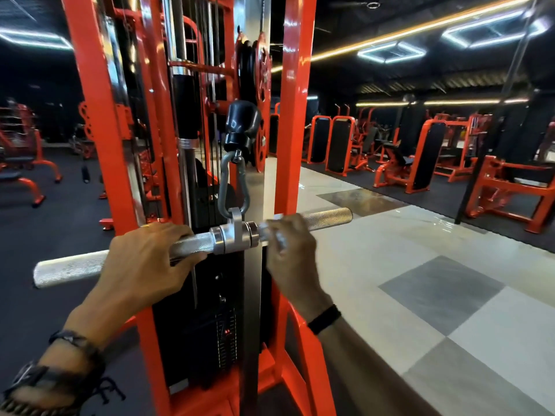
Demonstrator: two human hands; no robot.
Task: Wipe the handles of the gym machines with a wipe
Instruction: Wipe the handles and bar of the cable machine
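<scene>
A straight knurled metal bar handle point(326, 217) hangs from a grey carabiner point(233, 184) on the orange cable machine point(292, 121). My left hand point(147, 259) grips the bar's left half, just left of the central swivel point(235, 235). My right hand point(289, 247) wraps around the bar's right half close to the swivel, with a pale wipe point(271, 231) pressed between its fingers and the metal. Only a small blurred part of the wipe shows. The bar's two ends stick out bare past both hands.
The weight stack point(210, 334) and orange uprights stand directly behind the bar. Tiled walkway point(420, 265) runs to the right, with rows of orange machines point(414, 157) beyond it. Dark rubber floor and benches point(27, 175) lie to the left.
</scene>
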